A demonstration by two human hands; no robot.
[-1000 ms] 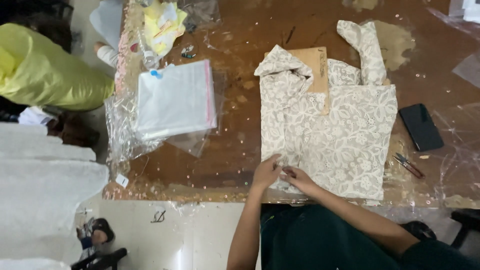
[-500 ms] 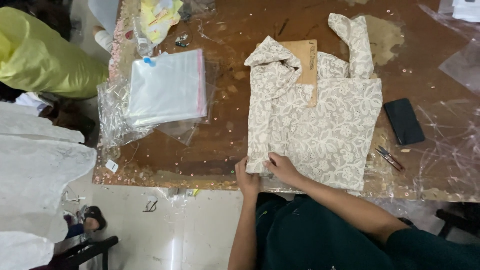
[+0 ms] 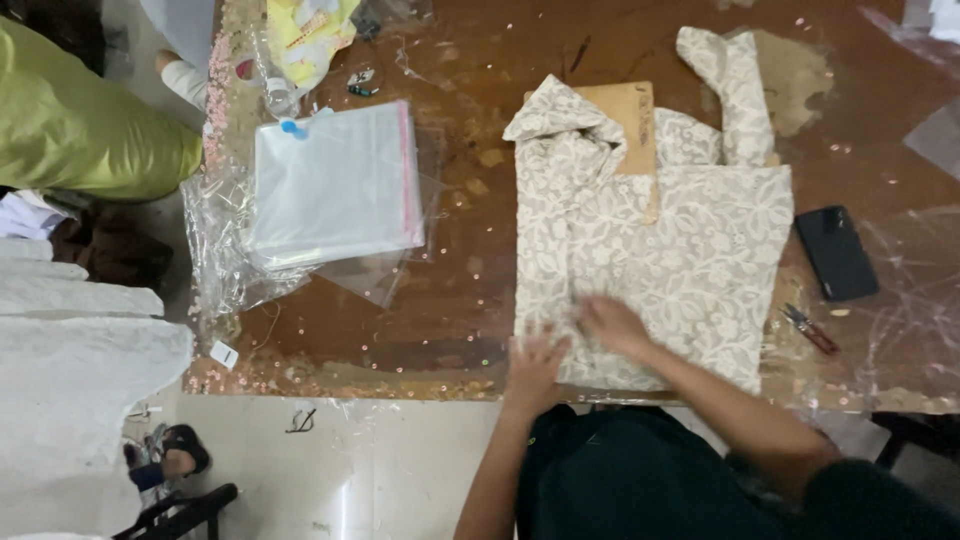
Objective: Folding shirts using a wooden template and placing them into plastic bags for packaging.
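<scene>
While both palms press flat, fingers spread, gripping nothing | left hand (image 3: 535, 362) on near-left hem of cream floral lace garment (image 3: 680, 250) | right hand (image 3: 612, 325) just beside it on the cloth | garment lies folded on brown wooden table (image 3: 470, 210), over tan cardboard sheet (image 3: 625, 115) | black phone (image 3: 836, 253) and small snips (image 3: 810, 329) to its right | stack of clear plastic bags (image 3: 335, 185) well left.

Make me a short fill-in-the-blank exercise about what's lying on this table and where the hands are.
1. Both hands, left hand and right hand, rest flat on the cream floral-patterned ____ garment.
2. A brown ____ sheet lies partly under the garment's top.
3. The flat black rectangular phone lies to the garment's ____.
4. The stack of clear plastic bags has a ____ edge strip.

Missing words: fabric; cardboard; right; pink
</scene>
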